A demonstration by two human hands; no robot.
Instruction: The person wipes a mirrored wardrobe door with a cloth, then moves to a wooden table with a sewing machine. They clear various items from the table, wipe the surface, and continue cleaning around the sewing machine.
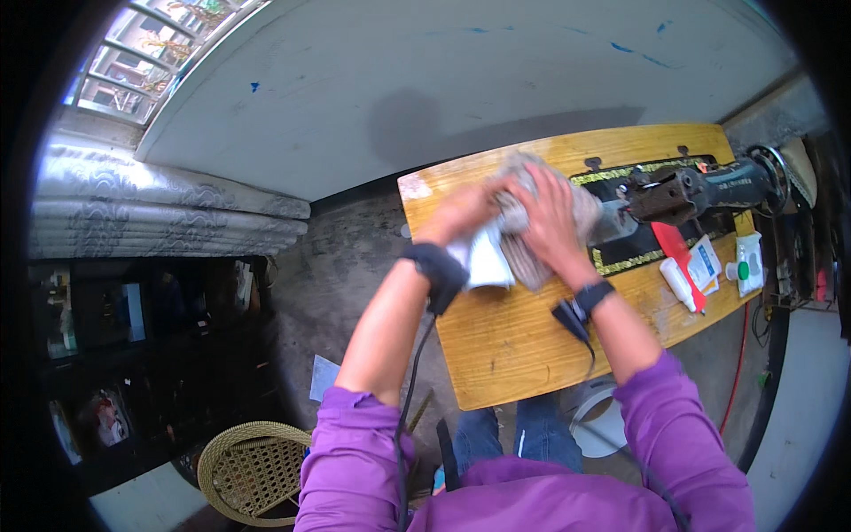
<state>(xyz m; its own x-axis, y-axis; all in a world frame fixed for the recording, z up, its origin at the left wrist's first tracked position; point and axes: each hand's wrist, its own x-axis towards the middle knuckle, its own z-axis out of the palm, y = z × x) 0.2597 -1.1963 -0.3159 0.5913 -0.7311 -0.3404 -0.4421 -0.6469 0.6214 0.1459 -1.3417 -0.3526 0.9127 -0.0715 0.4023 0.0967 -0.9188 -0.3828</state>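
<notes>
A bundle of grey-beige, ribbed, knitted-looking fabric (522,261) lies on the wooden sewing machine table (505,359), left of the machine's needle end. My right hand (550,216) grips it from above, fingers spread over the folds. Blurred by motion, my left hand (469,209) has its fingers curled at the bundle's left edge. Below that hand is a white sheet or cloth (490,263), partly covered by the fabric; its material is unclear. The black sewing machine (708,193) stands just right of the bundle.
Right of the bundle lie a red item (673,243), a white bottle (677,282), a printed packet (703,263) and a white pouch (749,259). A woven cane stool (256,469) stands at lower left. Cables run from both wrist straps. A white bucket (602,422) sits under the table's front edge.
</notes>
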